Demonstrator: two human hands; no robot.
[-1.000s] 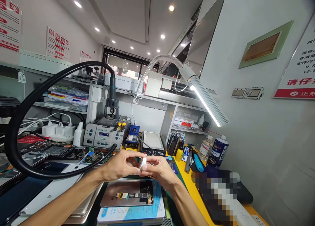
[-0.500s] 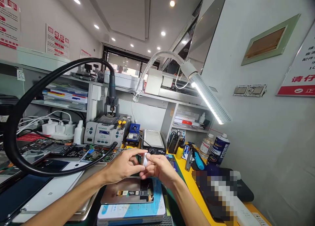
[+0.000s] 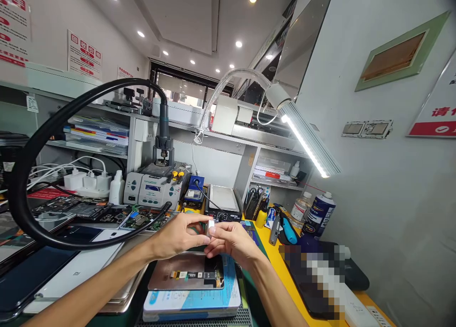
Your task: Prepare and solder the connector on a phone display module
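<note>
My left hand [image 3: 177, 235] and my right hand [image 3: 233, 242] meet above the bench, both pinching a small white roll of tape [image 3: 210, 228] between fingertips. Directly below them a phone screen panel [image 3: 187, 274] with a flex cable lies face down on a blue and white box [image 3: 194, 303]. Both forearms reach in from the bottom edge.
A thick black hose [image 3: 42, 141] loops to a hot-air station [image 3: 153, 191] at the left. Phones and boards [image 3: 85, 208] cover the left bench. A lit LED lamp [image 3: 308, 144] hangs at the right over bottles [image 3: 318, 215], tools [image 3: 281, 225] and a yellow mat [image 3: 281, 274].
Both hands stayed together and turned the small white roll between the fingertips; the view shifted slightly upward and to the right.
</note>
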